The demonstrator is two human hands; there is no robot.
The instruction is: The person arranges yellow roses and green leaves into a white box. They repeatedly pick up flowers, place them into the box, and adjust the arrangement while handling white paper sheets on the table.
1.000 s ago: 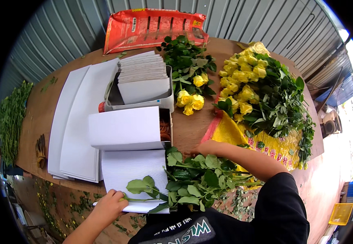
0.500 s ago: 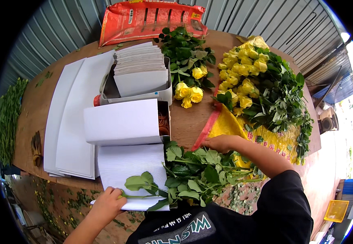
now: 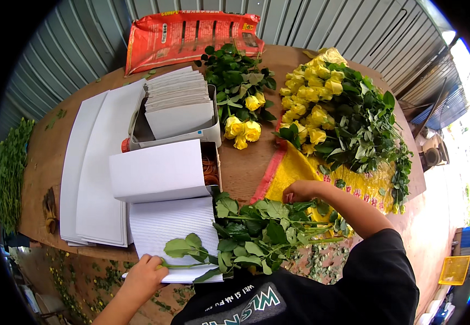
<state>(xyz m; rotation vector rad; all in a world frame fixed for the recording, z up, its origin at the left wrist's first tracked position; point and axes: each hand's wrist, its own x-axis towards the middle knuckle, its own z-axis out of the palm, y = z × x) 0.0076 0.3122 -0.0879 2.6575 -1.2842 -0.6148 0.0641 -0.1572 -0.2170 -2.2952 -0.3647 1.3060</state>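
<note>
My left hand (image 3: 147, 274) is closed on the near edge of a white corrugated sheet (image 3: 172, 221), which is folded up there. One leafy green stem (image 3: 183, 265) runs to its thumb. To the right, a bunch of leafy stems (image 3: 262, 230) lies with its cut ends pointing right; any flower heads on it are hidden. My right hand (image 3: 300, 190) hovers just beyond these leaves, over a yellow sack (image 3: 294, 168) with a red edge. Its fingers curl downward, and what they hold, if anything, is hidden. Yellow roses (image 3: 313, 97) are heaped on the sack.
A smaller bunch of yellow roses (image 3: 243, 130) lies mid-table. Left of it are a cut-open container (image 3: 210, 132) of upright cards, a box (image 3: 213, 162) of brown bands under a white sheet, and large white boards (image 3: 97, 179). Gloves (image 3: 49, 208) lie far left, a red bag (image 3: 191, 40) at the back.
My right hand has moved a little right, from the sack's red edge toward the leaves. My left hand keeps its hold at the sheet's edge. The whole view has shifted slightly.
</note>
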